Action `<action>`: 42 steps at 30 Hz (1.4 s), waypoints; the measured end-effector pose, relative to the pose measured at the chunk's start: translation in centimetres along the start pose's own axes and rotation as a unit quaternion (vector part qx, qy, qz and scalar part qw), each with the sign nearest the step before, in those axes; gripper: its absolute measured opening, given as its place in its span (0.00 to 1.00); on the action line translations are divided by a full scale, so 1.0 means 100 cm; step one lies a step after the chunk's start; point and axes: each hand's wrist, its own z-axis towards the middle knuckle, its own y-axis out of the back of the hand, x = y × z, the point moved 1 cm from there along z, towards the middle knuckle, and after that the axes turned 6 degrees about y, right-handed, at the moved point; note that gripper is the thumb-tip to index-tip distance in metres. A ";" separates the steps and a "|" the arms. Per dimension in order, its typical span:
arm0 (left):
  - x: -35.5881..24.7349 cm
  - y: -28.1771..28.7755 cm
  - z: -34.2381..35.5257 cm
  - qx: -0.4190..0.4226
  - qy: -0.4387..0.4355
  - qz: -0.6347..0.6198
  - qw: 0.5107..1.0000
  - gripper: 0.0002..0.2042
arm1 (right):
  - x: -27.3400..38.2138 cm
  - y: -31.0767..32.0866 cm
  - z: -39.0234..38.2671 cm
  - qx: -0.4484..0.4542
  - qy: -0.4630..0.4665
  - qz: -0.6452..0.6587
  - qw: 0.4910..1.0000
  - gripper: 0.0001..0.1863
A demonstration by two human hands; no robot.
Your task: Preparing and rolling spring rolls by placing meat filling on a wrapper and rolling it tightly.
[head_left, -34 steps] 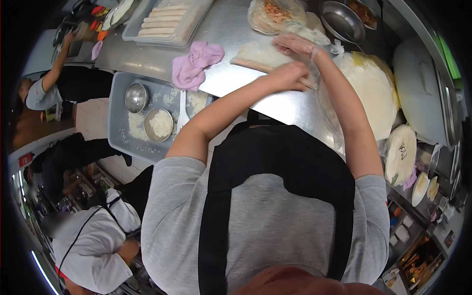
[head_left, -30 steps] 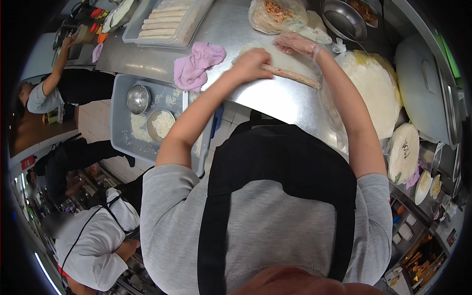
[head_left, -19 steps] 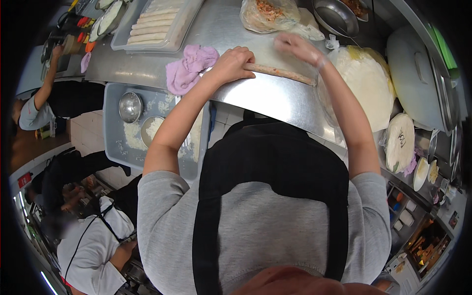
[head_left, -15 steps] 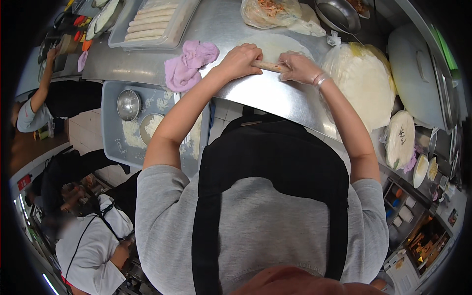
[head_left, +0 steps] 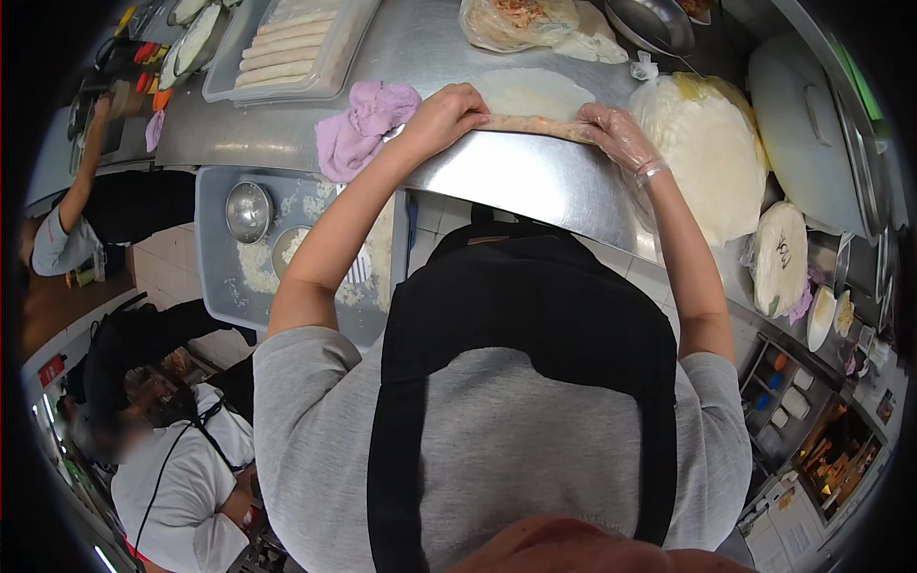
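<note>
A long, thin roll (head_left: pixel 535 124) with pale wrapper and orange-flecked filling lies along the near edge of a round, translucent wrapper sheet (head_left: pixel 540 91) on the steel counter. My bare left hand (head_left: pixel 447 116) grips its left end, the fingers curled over it. At the right end, my right hand (head_left: pixel 616 136), in a clear plastic glove, pinches the roll. Just right of that hand sits a big stack of white wrapper sheets (head_left: pixel 702 158) in a clear bag. A crumpled lilac cloth (head_left: pixel 361 129) lies left of my left hand.
Finished rolls fill a clear plastic tray (head_left: pixel 330 91) at the back left. A bag of orange filling (head_left: pixel 516 19) and a metal bowl (head_left: pixel 654 24) stand behind. Left of me is a grey tub (head_left: pixel 222 296) with white shreds and bowls. Other people (head_left: pixel 181 477) work at left.
My hands have moved apart toward the roll's two ends, so more of its middle shows. The left hand went slightly left, the right hand to the right.
</note>
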 end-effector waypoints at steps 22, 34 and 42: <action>-0.031 -0.042 -0.020 -0.121 -0.104 0.133 0.978 0.20 | 0.014 -0.043 -0.008 -0.095 0.113 -0.140 0.979 0.14; -0.031 -0.043 -0.014 -0.136 -0.129 0.124 0.974 0.20 | -0.002 -0.026 0.009 -0.096 0.080 -0.087 0.988 0.07; -0.016 -0.039 0.006 -0.095 -0.114 0.100 0.984 0.20 | 0.019 -0.034 0.012 -0.128 0.200 -0.199 0.951 0.11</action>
